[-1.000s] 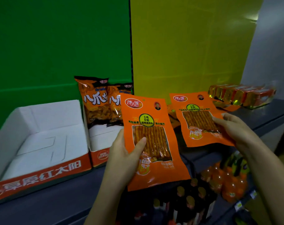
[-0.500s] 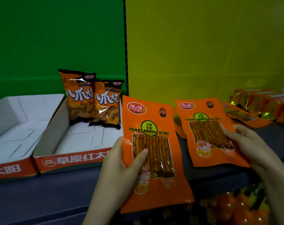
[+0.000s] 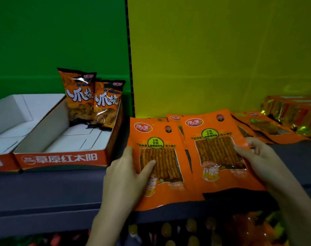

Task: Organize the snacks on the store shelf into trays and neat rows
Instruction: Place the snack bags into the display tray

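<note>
My left hand (image 3: 129, 172) grips a flat orange snack packet (image 3: 161, 189) by its left edge, thumb laid across the clear window. My right hand (image 3: 256, 158) holds a second matching orange packet (image 3: 215, 151) at its right edge. Both packets lie low over the dark shelf (image 3: 50, 190), side by side. More orange packets (image 3: 268, 128) lie flat behind them. A cardboard tray (image 3: 62, 158) with a red front stands to the left, and two orange chip bags (image 3: 92, 102) stand upright at its back.
A second white tray (image 3: 7, 125) sits at the far left. Shiny gold-wrapped packs (image 3: 293, 112) are stacked at the far right of the shelf. Bottles (image 3: 186, 231) fill the shelf below. Green and yellow panels back the shelf.
Both hands have lowered their packets toward the shelf surface. The view has shifted right, so the trays sit further left in the frame.
</note>
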The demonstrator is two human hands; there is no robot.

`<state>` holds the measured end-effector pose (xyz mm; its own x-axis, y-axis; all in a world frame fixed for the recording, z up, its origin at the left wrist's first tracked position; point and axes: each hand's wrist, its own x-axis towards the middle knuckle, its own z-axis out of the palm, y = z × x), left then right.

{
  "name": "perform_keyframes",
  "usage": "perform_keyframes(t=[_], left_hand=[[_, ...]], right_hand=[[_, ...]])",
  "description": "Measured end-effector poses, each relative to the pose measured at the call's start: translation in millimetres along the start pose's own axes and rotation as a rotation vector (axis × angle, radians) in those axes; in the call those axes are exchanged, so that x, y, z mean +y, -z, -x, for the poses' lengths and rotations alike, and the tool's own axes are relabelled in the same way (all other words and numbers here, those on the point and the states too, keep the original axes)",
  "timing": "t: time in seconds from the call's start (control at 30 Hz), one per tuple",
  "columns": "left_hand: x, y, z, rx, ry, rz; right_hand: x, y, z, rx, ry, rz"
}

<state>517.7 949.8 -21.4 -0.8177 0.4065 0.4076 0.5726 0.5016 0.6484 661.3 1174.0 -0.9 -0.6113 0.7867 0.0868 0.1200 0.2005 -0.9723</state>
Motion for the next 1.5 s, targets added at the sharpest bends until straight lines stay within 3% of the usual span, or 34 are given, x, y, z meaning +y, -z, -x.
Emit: perform_keyframes(t=[0.17,0.4,0.67,0.77,0.87,1.0,1.17,1.5], left_hand=[[4.8,-2.4,-1.6,0.017,-0.014,-0.061],[5.6,-4.0,-4.8,0.072,-0.03,-0.132],[3.7,-6.1,-6.5,0.06,-0.024,-0.23],[8.6,-2.6,-5.2,0.101,-0.072,-0.289],[13.6,12.6,-6.5,0.209,-0.219,-0.337],[6.4,47.4,-10.3,0.331,-0.361,-0.556],[-28.5,89.7,-0.5,0.347,-0.252,-0.645],[-138.1,218.1,55.2,0.391,0.017,-0.879]], right_hand=[[5.5,-1.2,-4.6,-0.035,0.018,0.115],[4.6,-5.5,0.9,0.03,0.136,0.498],[1.5,-8.3,10.2,0.044,0.138,0.868],[-3.2,-8.1,17.9,0.103,0.231,0.996],[-21.0,-14.7,31.5,0.074,0.367,0.942],[-51.8,-45.7,49.2,-0.097,0.602,0.826],[-72.8,-114.9,69.5,-0.305,0.829,0.796],[-105.9,-272.4,143.1,-0.597,1.058,0.696]])
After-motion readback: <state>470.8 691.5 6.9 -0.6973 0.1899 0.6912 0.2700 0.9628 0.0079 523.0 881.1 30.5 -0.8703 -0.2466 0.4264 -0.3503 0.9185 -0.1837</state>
